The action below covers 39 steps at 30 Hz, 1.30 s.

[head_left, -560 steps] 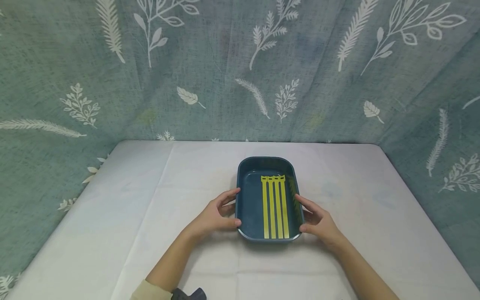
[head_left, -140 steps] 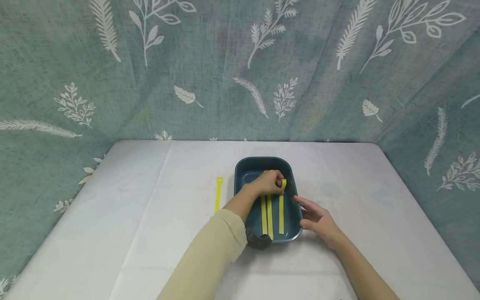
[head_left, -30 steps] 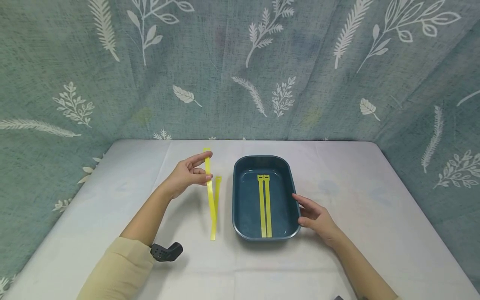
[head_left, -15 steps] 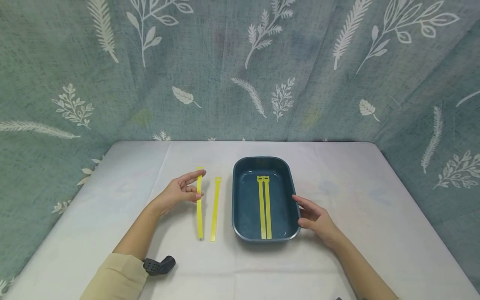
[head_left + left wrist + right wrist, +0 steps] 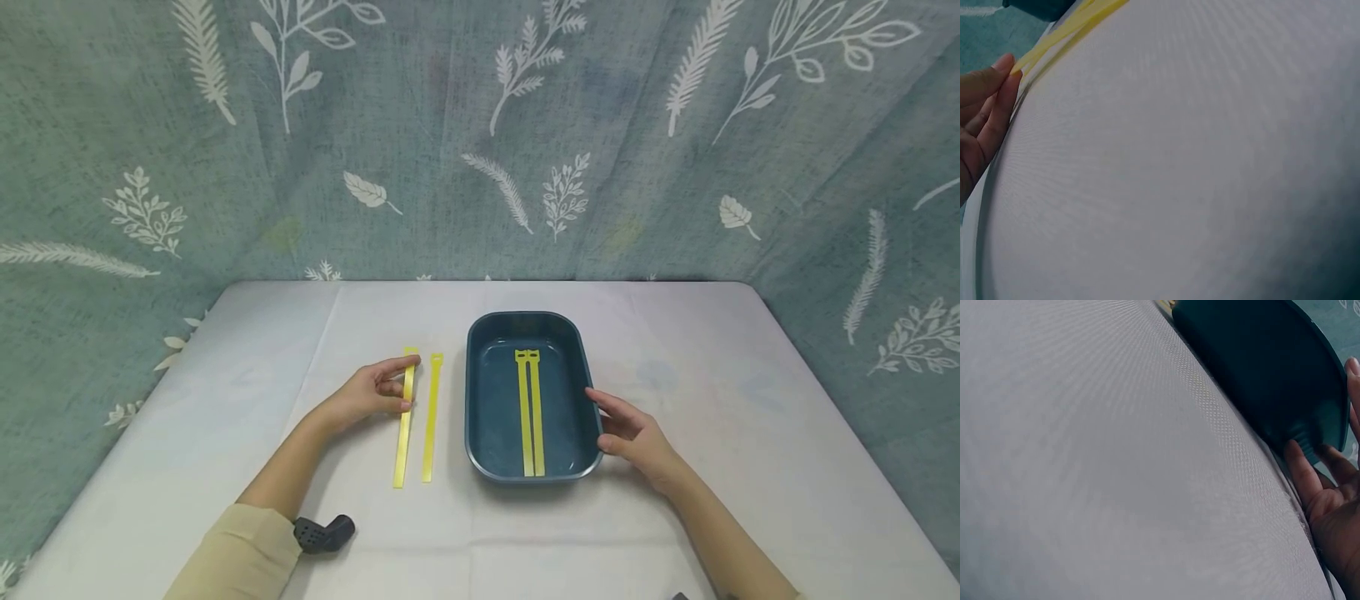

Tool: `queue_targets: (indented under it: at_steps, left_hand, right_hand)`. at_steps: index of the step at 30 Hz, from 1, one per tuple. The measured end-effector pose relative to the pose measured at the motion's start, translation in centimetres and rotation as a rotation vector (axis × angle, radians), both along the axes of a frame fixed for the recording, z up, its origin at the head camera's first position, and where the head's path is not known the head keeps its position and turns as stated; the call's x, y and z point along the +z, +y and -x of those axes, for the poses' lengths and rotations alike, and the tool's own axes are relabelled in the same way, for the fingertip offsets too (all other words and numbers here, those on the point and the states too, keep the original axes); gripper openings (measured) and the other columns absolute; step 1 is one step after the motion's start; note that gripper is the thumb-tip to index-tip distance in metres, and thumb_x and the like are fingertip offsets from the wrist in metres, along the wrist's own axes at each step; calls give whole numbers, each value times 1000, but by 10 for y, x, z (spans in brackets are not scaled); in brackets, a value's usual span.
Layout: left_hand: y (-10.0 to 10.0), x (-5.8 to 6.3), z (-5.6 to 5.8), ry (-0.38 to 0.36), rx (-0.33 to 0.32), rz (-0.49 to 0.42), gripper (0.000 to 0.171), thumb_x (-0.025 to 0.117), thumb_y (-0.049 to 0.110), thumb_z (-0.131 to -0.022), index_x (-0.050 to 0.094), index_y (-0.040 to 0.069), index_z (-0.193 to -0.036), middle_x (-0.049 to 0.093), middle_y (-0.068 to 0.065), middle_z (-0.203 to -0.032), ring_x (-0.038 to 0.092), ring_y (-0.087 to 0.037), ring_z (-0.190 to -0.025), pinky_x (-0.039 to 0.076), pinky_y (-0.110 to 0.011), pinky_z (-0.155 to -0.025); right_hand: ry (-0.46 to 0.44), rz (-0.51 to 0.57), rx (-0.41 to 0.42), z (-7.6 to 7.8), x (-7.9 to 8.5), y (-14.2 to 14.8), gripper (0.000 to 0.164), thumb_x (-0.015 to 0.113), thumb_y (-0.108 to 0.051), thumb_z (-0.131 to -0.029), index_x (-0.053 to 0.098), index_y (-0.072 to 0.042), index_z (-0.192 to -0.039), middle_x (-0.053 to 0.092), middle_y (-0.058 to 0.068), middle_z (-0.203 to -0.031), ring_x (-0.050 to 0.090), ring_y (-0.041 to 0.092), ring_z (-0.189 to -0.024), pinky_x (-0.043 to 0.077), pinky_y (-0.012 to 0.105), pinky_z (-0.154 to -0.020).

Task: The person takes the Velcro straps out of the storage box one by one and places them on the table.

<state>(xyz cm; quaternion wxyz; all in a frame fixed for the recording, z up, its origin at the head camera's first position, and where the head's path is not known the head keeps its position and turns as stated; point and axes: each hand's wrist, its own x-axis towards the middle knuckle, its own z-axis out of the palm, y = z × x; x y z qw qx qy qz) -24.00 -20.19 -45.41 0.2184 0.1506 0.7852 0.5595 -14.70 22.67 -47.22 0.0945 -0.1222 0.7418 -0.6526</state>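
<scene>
1. The held yellow strip (image 5: 402, 446) has come down over the last second: it crossed the loose strip (image 5: 431, 425) then, and now runs just left of it, apart.
2. Your left hand (image 5: 356, 398) pinches it near its far end between thumb and forefinger, so I'd judge it nearly placed but not released.
3. The near strip (image 5: 524, 417) and its neighbour (image 5: 537, 417) lie side by side in the blue tray (image 5: 487, 408), so removal looks about half done, with both other strips outside, to its left.
4. Your right hand (image 5: 641, 442) has barely shifted; its fingers, spread apart, touch the tray's right side.
5. The left wrist view makes the pinch plain, and shows the held end seemingly lifted off the white-covered bench (image 5: 675, 350); from the head view you can't tell that.
6. The right wrist view shows your fingertips against the tray's outer wall, hidden from above; only the head view shows the tray's contents.
</scene>
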Motion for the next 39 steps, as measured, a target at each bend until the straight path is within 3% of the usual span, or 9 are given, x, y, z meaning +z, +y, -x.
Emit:
queue_targets:
  at_steps: [6,11,18,27,39]
  left_hand:
    - [8,-2,4,115,41,157,72,78,4,-74,46,4,-138,59,-12,-108,54,-19,-89,49,-22,-70]
    - [11,2,4,183,71,253,70,82,8,-70,51,1,-133,58,-9,-103,52,-20,-93,45,-24,-79]
    - [12,5,2,246,36,318,67,81,9,-72,52,-3,-131,56,-8,-102,51,-20,-94,43,-32,-85]
    - [10,3,8,257,17,349,65,82,9,-70,55,-5,-128,47,-9,-95,43,-21,-89,39,-34,-79]
    - [8,3,12,174,54,332,70,84,12,-69,54,-1,-131,47,-10,-102,45,-21,-91,41,-29,-77]
  right_hand:
    - [10,-8,3,0,1,1,61,68,-11,-86,43,-7,-142,32,20,-150,44,48,-125,51,33,-90]
    - [13,-15,-4,1,2,-1,61,67,-11,-86,42,-7,-142,33,20,-150,43,48,-126,50,34,-90]
    - [9,-19,-14,1,3,-1,61,67,-11,-86,42,-6,-142,33,21,-149,43,48,-126,50,35,-91]
    - [8,-38,-16,1,2,-1,61,67,-12,-86,43,-8,-141,34,19,-149,44,48,-126,50,38,-91]
    - [12,-24,-12,0,0,0,60,67,-11,-86,43,-7,-141,34,20,-149,44,48,-125,51,36,-90]
